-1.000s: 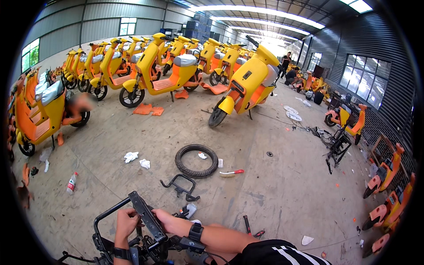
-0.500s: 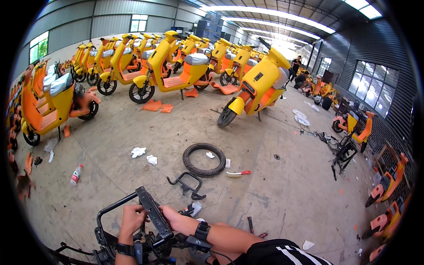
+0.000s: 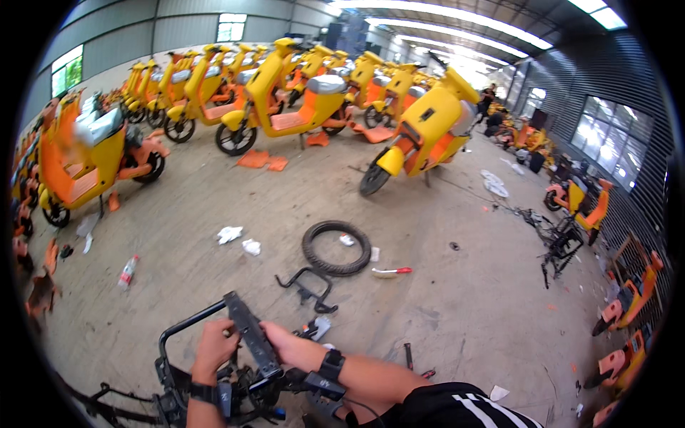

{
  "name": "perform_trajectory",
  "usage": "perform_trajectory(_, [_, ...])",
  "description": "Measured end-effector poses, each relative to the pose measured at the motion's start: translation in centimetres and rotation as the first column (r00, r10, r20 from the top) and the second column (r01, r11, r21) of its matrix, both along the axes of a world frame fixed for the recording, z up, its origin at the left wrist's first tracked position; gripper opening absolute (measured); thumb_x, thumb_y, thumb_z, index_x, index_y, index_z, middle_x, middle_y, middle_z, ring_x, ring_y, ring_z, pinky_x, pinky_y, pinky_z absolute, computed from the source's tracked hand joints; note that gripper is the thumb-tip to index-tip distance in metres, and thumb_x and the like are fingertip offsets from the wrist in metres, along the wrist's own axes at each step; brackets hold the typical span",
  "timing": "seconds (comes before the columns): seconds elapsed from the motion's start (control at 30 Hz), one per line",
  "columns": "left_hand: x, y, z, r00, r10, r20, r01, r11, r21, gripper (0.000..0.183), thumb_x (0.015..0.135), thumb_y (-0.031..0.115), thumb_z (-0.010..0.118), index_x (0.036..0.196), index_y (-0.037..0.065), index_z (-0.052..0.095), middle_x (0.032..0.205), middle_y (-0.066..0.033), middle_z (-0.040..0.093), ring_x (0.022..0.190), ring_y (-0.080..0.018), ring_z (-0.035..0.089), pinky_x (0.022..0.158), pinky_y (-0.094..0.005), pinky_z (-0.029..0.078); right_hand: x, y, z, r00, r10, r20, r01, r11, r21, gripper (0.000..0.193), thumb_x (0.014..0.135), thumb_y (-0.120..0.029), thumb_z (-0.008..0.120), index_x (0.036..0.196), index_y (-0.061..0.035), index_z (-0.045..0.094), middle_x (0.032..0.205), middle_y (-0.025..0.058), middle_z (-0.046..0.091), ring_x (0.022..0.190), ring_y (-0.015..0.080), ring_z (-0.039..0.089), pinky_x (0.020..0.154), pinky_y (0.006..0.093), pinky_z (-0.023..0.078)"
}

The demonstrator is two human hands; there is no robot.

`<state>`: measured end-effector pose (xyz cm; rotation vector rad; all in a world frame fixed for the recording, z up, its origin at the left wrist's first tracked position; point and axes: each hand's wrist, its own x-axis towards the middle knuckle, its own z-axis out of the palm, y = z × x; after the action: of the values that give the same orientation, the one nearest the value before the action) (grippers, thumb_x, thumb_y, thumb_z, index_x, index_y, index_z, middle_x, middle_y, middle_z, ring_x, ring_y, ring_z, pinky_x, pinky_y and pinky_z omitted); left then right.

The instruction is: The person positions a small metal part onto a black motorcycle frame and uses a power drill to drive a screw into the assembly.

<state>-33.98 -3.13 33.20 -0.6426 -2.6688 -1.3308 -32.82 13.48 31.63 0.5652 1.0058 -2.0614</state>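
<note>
Low in the head view, both my hands grip a long dark flat part [image 3: 250, 335] that stands tilted on a black scooter frame [image 3: 178, 335]. My left hand [image 3: 214, 347] holds its left edge. My right hand [image 3: 285, 344], with a black watch at the wrist, holds its right edge. Cables and black fittings crowd the frame below my hands.
On the concrete floor ahead lie a black tyre [image 3: 337, 247], a bent black bracket [image 3: 307, 285], a red-handled tool [image 3: 391, 272], white rags [image 3: 230, 234] and a bottle [image 3: 128, 271]. Rows of yellow and orange scooters [image 3: 285, 107] fill the back. A stripped frame [image 3: 556, 239] lies at right.
The view has shifted slightly, so floor items sit lower and further right. My hands stay on the dark part, which has tilted a little more upright.
</note>
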Motion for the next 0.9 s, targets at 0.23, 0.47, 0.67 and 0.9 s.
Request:
perform_trajectory(0.23, [-0.5,0.6,-0.4,0.998,-0.060,-0.034,0.061,0.998,0.032,0.011,0.074,0.007,0.062,0.077,-0.004,0.060,0.070,-0.0207,0.057,0.064,-0.0360,0.055,0.058,-0.0391,0.044,-0.7,1.5,-1.7,1.000,0.019,0.010,-0.019,1.000,0.009,0.039,0.094,-0.031,0.032,0.094,-0.0039,0.060,0.078,0.0106,0.063,0.068,0.0234,0.063,0.059,0.0391,0.053])
perform_trajectory(0.47, [-0.4,0.7,-0.8,0.986,-0.080,-0.149,0.080,0.997,-0.008,0.011,0.072,0.007,0.062,0.079,-0.001,0.062,0.077,-0.0188,0.059,0.076,-0.0377,0.057,0.066,-0.0437,0.046,0.4,1.7,0.3,0.998,0.032,-0.061,-0.029,0.998,0.048,0.038,0.095,-0.031,0.032,0.095,-0.0057,0.060,0.083,0.0098,0.063,0.073,0.0240,0.061,0.063,0.0397,0.051])
perform_trajectory(0.67, [-0.3,0.9,-1.4,0.994,-0.072,0.086,0.067,0.996,0.059,0.011,0.074,0.007,0.060,0.078,-0.003,0.063,0.077,-0.0216,0.060,0.076,-0.0392,0.058,0.066,-0.0432,0.046,0.6,1.3,1.7,1.000,-0.016,-0.010,0.017,0.998,0.055,0.036,0.094,-0.028,0.032,0.097,-0.0056,0.060,0.085,0.0106,0.063,0.076,0.0234,0.060,0.066,0.0411,0.050])
perform_trajectory(0.9, [-0.4,0.5,-1.8,0.998,-0.060,0.029,0.055,0.986,0.155,0.011,0.074,0.003,0.059,0.080,-0.003,0.066,0.077,-0.0223,0.061,0.075,-0.0387,0.059,0.066,-0.0423,0.047,0.6,1.1,1.7,0.999,0.002,-0.045,0.004,0.991,0.136,0.040,0.094,-0.031,0.032,0.099,-0.0027,0.060,0.087,0.0108,0.063,0.074,0.0227,0.061,0.065,0.0395,0.053])
